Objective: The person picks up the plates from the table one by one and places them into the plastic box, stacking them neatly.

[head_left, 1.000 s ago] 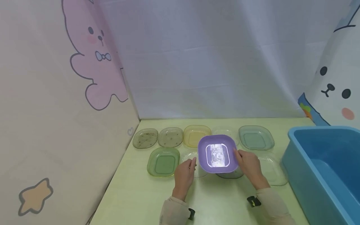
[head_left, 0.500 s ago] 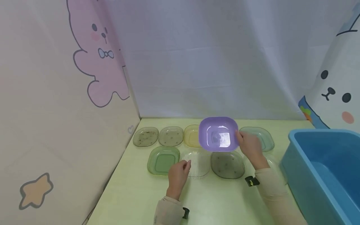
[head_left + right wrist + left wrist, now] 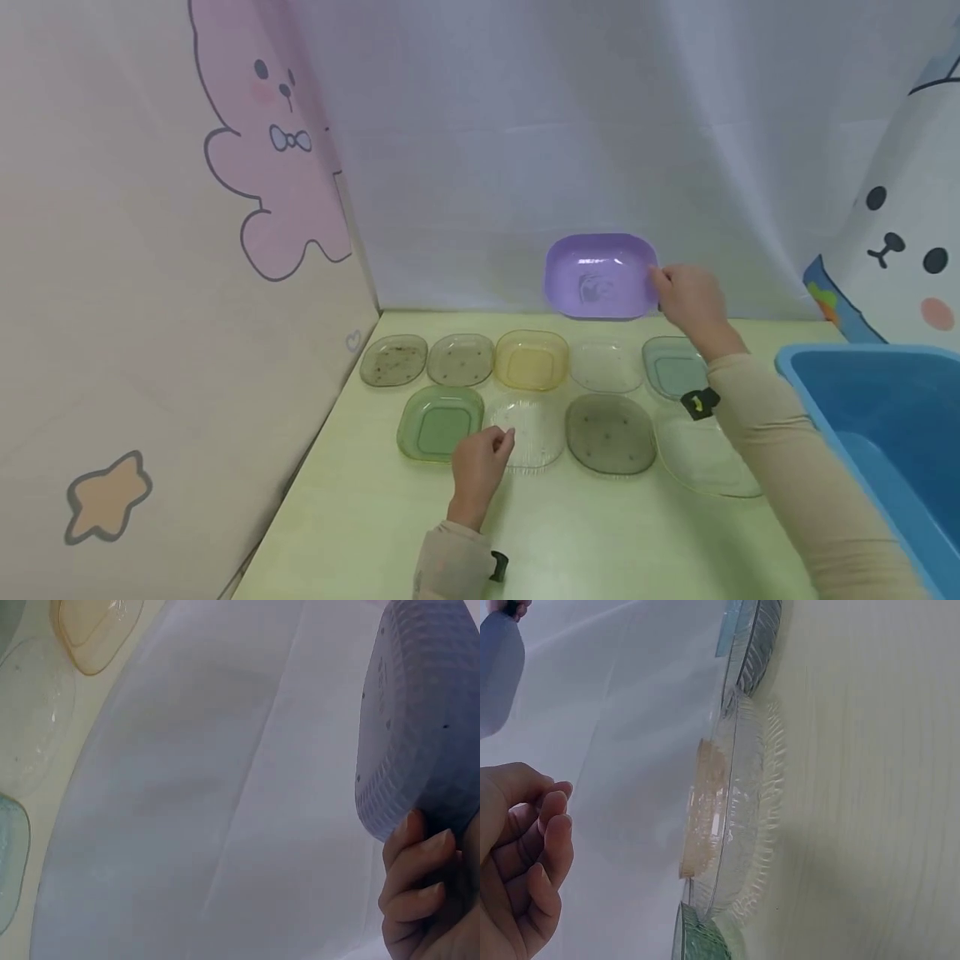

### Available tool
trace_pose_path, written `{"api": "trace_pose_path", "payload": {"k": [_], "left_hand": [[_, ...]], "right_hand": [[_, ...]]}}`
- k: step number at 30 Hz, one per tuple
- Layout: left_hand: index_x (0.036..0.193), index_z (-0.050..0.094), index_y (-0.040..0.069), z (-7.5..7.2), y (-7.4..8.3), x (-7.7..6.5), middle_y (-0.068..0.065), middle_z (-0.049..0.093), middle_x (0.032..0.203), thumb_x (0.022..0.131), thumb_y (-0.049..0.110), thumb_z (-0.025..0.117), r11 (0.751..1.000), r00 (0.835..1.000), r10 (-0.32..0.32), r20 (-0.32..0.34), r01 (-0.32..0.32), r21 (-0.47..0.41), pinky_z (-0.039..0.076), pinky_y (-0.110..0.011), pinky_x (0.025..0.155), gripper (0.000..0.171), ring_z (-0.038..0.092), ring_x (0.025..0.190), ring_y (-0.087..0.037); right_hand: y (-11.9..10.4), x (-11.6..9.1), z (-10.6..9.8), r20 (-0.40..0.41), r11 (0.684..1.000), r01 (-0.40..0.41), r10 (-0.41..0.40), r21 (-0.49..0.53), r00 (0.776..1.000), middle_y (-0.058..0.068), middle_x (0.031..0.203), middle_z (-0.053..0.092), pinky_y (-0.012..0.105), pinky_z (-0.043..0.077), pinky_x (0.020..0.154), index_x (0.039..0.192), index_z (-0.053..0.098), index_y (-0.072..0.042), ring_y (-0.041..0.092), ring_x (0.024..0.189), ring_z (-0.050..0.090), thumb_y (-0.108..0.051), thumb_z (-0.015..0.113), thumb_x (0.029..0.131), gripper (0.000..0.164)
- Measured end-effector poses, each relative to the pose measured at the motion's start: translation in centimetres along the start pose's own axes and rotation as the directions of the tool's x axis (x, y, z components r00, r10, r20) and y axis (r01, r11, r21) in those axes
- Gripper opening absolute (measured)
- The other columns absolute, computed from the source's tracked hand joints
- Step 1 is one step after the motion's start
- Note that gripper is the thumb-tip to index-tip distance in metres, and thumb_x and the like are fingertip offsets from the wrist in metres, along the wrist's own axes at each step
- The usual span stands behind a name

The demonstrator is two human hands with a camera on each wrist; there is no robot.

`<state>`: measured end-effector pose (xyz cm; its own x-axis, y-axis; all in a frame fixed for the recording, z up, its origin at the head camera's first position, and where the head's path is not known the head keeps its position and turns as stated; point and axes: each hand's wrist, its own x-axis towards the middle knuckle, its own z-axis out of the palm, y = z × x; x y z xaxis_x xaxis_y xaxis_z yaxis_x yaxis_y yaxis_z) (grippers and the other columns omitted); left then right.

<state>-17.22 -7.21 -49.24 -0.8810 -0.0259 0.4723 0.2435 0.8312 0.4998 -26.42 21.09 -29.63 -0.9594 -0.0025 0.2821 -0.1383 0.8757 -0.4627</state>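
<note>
My right hand (image 3: 692,302) grips the right-hand edge of a purple square plate (image 3: 596,287), raised in front of the white curtain and tilted so its inside shows. In the right wrist view, fingers (image 3: 420,862) curl round its rim, and the textured underside of the plate (image 3: 420,712) is visible. Loosely curled and holding nothing, my left hand (image 3: 480,467) hovers by the front edge of a clear ribbed plate (image 3: 528,433). Beside that one are a green plate (image 3: 441,421) and a smoky grey plate (image 3: 611,433).
Along the back lie two greyish plates, a yellow plate (image 3: 531,360), a clear plate (image 3: 606,367) and a pale blue-green plate (image 3: 671,367). A large clear plate (image 3: 705,454) is partly behind my right sleeve. The blue tub (image 3: 817,354) stands at the right.
My right hand has lifted the purple plate up and away, from over the front row to above the back row. The left hand has drawn slightly left and down from beside it.
</note>
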Motion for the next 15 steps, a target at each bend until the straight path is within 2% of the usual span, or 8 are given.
{"api": "trace_pose_path", "payload": {"k": [5,8,12,15], "left_hand": [[0.058,0.058,0.014,0.0,0.1,-0.1,0.008,0.046,0.049,0.085,0.024,0.063,1.000,1.000,-0.021,0.013,0.021,-0.004,0.024,-0.016,0.044,0.029,0.028,0.046,0.000],[0.058,0.058,0.014,0.0,0.0,-0.1,0.008,0.046,0.048,0.085,0.023,0.063,1.000,1.000,-0.018,0.006,0.018,-0.003,0.025,-0.016,0.044,0.029,0.029,0.045,0.000],[0.059,0.059,0.014,-0.2,-0.1,-0.4,0.008,0.046,0.048,0.085,0.023,0.063,0.999,0.999,-0.031,0.008,0.031,-0.019,0.025,-0.016,0.043,0.028,0.029,0.045,0.000],[0.060,0.058,0.014,-0.4,-0.5,-0.7,0.009,0.045,0.049,0.085,0.023,0.063,0.997,0.997,-0.069,0.030,0.070,-0.026,0.024,-0.016,0.043,0.028,0.029,0.045,-0.001]], "right_hand": [[0.6,1.3,-2.8,0.017,0.999,-0.033,0.033,-0.036,0.999,0.014,0.065,0.060,0.030,0.031,0.049,0.080,0.060,0.006,0.021,0.052,0.044,-0.030,0.029,0.099,0.051],[1.7,1.5,-4.7,0.043,0.997,-0.029,0.033,-0.076,0.999,0.014,0.065,0.061,0.031,0.032,0.050,0.082,0.061,0.007,0.022,0.054,0.046,-0.032,0.028,0.099,0.054],[4.1,0.9,-7.4,0.155,0.993,-0.036,0.054,-0.116,0.986,0.010,0.060,0.061,0.030,0.034,0.054,0.080,0.061,0.009,0.022,0.057,0.050,-0.035,0.029,0.099,0.057],[6.5,0.2,-9.3,0.289,0.993,-0.035,0.067,-0.115,0.955,0.004,0.056,0.059,0.030,0.038,0.054,0.073,0.061,0.009,0.017,0.054,0.052,-0.030,0.037,0.098,0.051]]}}
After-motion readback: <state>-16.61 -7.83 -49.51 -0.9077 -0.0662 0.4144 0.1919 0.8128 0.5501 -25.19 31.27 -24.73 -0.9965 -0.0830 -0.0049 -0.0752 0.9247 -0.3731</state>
